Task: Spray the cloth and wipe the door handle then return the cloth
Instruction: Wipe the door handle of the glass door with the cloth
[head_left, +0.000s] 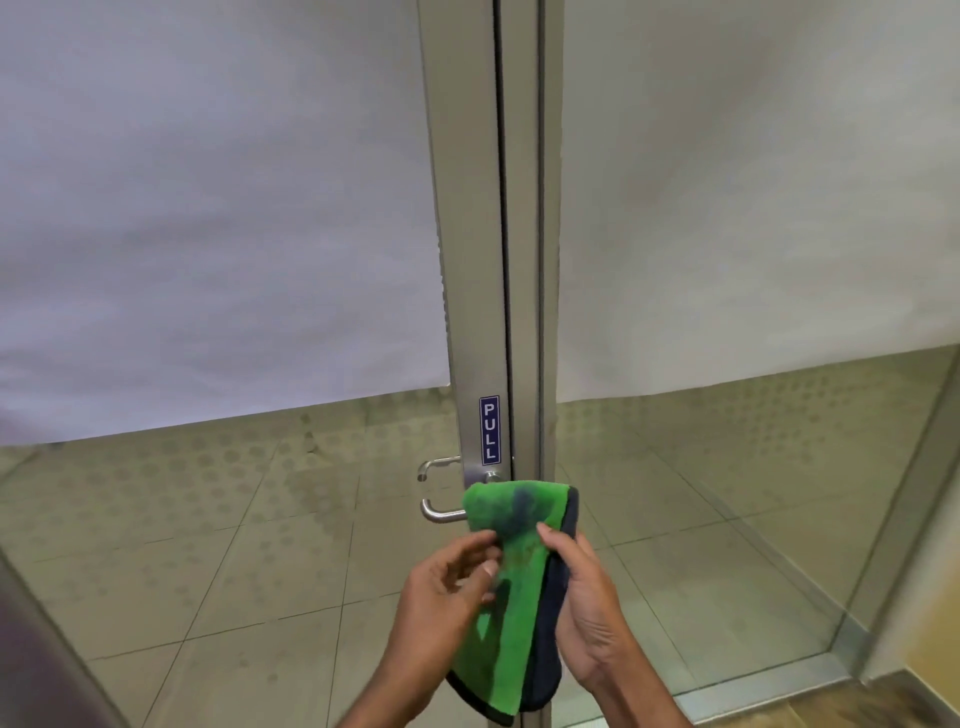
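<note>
A green cloth (511, 582) with a dark blue edge and a dark damp patch hangs folded in front of the door, held by both hands. My left hand (441, 587) pinches its left side with thumb and fingers. My right hand (587, 608) grips its right, dark-edged side. The cloth's top covers the near part of the silver door handle (436, 512), whose curved lever sticks out to the left. No spray bottle is in view.
The handle sits on a metal door frame (478, 312) with a blue "PULL" sign (489, 430). Frosted glass panels fill both sides, with tiled floor seen through the clear lower glass. A metal floor track (769, 680) runs at the lower right.
</note>
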